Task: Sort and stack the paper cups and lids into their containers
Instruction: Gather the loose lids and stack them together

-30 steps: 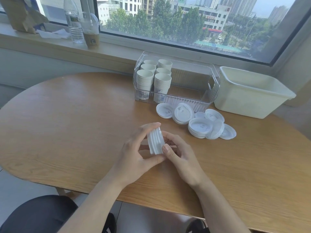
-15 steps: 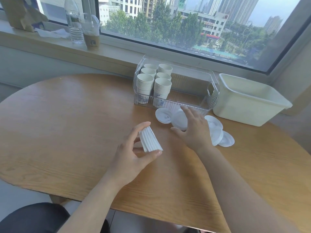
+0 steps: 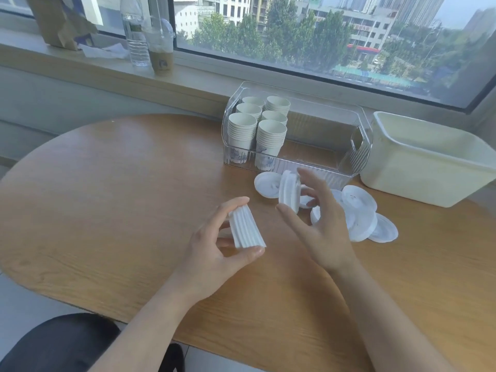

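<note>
Change: your right hand [image 3: 319, 221] has lifted a few lids [image 3: 289, 190] off the counter [image 3: 107, 183].
Left hand [image 3: 214, 251]: pinches stacked lids [image 3: 245, 228], frame centre.
Right hand: fingers and thumb grip the few lids on edge.
Loose lids [image 3: 359, 210]: right of centre.

Oval table [image 3: 112, 183] of matt wood-grain laminate; at 12 o'clock a glossy ribbed clear plastic bin [image 3: 359, 146] holding stacked matt white paper cups [image 3: 269, 140], at 2 o'clock a smooth cream plastic tub [image 3: 418, 178], and between them thin white plastic lids [image 3: 359, 200] of smooth finish.
</note>
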### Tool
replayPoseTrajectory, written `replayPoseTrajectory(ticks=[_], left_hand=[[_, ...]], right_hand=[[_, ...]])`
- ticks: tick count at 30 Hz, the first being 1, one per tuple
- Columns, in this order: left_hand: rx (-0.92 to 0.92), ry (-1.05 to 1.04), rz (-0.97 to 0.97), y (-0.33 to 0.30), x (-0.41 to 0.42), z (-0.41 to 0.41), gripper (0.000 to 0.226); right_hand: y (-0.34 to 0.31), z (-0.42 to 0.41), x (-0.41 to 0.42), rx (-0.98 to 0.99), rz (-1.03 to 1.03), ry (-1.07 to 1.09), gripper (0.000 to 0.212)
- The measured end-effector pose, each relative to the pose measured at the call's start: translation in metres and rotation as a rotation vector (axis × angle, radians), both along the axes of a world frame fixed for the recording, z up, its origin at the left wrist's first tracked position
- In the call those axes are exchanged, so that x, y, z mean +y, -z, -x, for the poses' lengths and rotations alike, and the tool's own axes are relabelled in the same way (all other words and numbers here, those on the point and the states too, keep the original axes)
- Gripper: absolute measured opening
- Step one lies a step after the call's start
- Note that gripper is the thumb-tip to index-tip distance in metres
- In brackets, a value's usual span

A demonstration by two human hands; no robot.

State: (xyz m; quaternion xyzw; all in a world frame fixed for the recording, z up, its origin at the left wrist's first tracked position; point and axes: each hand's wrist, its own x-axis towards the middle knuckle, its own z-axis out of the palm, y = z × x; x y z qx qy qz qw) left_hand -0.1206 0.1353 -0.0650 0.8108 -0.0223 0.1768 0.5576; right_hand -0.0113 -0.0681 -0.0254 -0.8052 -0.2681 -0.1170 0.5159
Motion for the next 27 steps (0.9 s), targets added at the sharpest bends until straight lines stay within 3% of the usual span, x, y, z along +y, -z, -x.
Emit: replayPoseTrajectory(ticks=[5,9,17,24,27], left_hand=[[0.007,-0.019,-0.014,-0.001,-0.002,0.002,0.082],[0.007,-0.005,-0.139,-0.002,-0.007,0.005,0.081],[0.016,-0.065,-0.036,-0.004,-0.008,0.006,0.081],[-0.033,-0.113,0.057,-0.003,-0.008,0.006,0.080],[-0.043,-0.112,0.082,-0.002,-0.006,0.006,0.081]], right_hand=[[0.007,0.015,0.003,0.267,-0.222,-0.250,0.069],[0.008,0.018,0.004,0.345,-0.287,-0.375,0.060],[0.007,0.017,0.007,0.379,-0.345,-0.343,0.055],[0.011,0.019,0.009,0.503,-0.385,-0.423,0.030],[0.012,0.020,0.010,0.509,-0.304,-0.428,0.023]])
